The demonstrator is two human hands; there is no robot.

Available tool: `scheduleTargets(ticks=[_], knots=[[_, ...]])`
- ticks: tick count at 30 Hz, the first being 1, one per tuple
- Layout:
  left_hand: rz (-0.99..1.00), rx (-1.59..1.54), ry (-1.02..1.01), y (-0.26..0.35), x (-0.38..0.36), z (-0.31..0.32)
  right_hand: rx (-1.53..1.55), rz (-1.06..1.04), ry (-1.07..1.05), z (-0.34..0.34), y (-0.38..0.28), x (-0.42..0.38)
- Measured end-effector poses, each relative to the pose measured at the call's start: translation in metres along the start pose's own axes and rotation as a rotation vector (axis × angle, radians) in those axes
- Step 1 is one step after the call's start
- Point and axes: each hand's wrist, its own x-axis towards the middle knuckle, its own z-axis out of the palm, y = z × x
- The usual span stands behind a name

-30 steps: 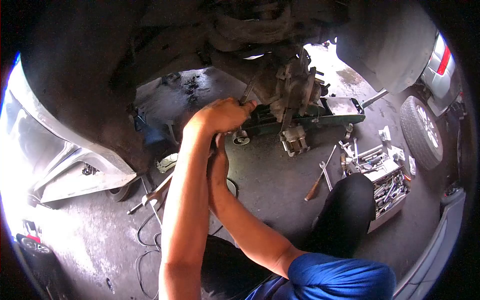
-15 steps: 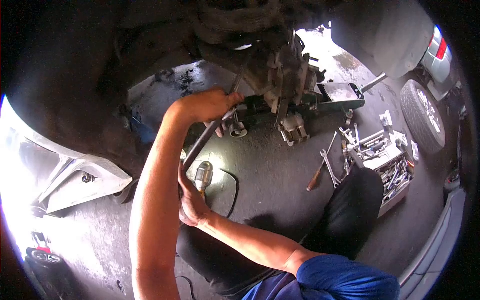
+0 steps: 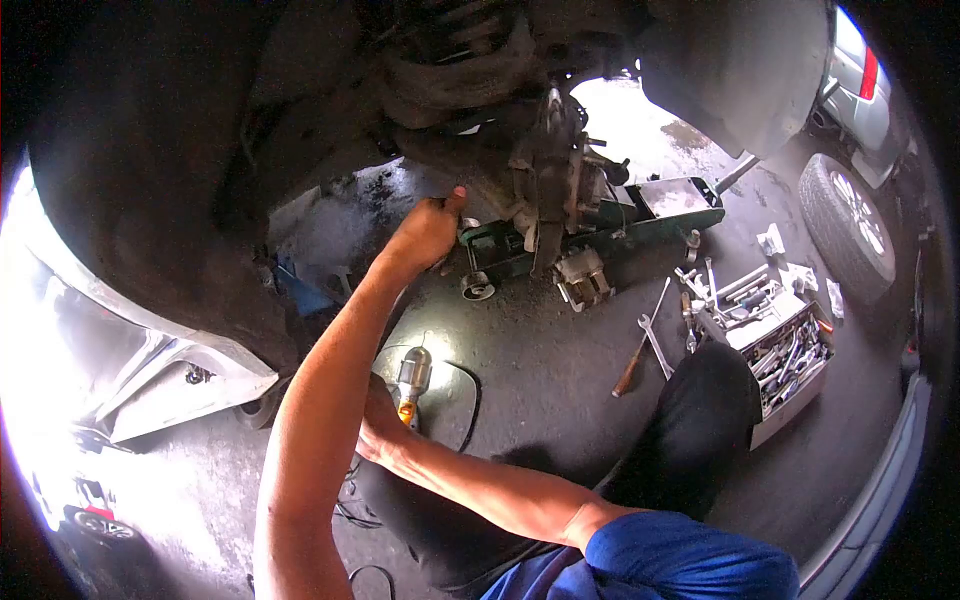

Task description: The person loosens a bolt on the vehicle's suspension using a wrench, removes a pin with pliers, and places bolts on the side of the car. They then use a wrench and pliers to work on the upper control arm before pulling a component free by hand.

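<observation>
My left hand (image 3: pixel 425 236) is closed in a fist, thumb uppermost, close to the lower suspension arm (image 3: pixel 480 185) under the raised car. What it grips is hidden behind the hand and forearm. Lower down, my right hand (image 3: pixel 378 420) sits behind my left forearm, with its fingers out of sight. A caged work lamp (image 3: pixel 414 372) with a yellow handle lies lit on the floor beside my right hand. Right of my left hand are the dark wheel hub assembly (image 3: pixel 550 190) and a hanging brake caliper (image 3: pixel 583 279).
A green floor jack (image 3: pixel 630 226) stands beneath the hub. On the right are an open toolbox (image 3: pixel 790 365) full of wrenches, a loose wrench (image 3: pixel 655 345), a screwdriver (image 3: pixel 629 370) and a removed wheel (image 3: pixel 848 228). The lamp's black cord (image 3: pixel 474 400) curls across the floor.
The long dark bar that ran between both hands no longer shows. My left hand has moved slightly down and left, and my right hand has slipped further behind the left forearm.
</observation>
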Motion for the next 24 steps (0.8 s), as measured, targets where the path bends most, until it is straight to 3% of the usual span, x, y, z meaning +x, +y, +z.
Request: scheduleTargets(ticks=[4, 7, 9, 11, 13, 16, 17, 20, 22, 24], knots=[[0.030, 0.193, 0.161, -0.003, 0.006, 0.007, -0.062, -0.036, -0.074, -0.002, -0.004, -0.007], [-0.115, 0.069, 0.012, 0.029, -0.015, 0.004, -0.064, -0.044, -0.035, 0.000, -0.011, -0.021], [0.026, 0.069, 0.146, 0.002, 0.005, 0.017, -0.013, 0.004, -0.010, 0.001, -0.016, -0.030], [0.041, 0.057, 0.187, 0.004, 0.006, 0.021, 0.084, 0.078, -0.012, 0.000, -0.023, -0.035], [-0.077, 0.022, 0.133, 0.023, -0.005, 0.024, 0.085, 0.095, -0.014, 0.002, -0.033, -0.045], [0.015, 0.001, 0.212, 0.035, -0.009, 0.034, 0.063, 0.131, -0.006, 0.006, -0.051, -0.064], [-0.048, 0.019, 0.223, 0.038, -0.007, 0.036, 0.053, 0.141, -0.002, 0.008, -0.057, -0.070], [-0.206, 0.025, 0.250, 0.055, -0.006, 0.045, -0.067, 0.170, 0.122, 0.012, -0.075, -0.084], [-0.266, -0.035, 0.269, 0.049, 0.003, 0.050, -0.561, -0.120, 0.021, 0.007, -0.082, -0.098], [-0.165, 0.002, 0.269, 0.020, 0.031, 0.050, -0.081, 0.241, 0.157, 0.014, -0.104, -0.108]])
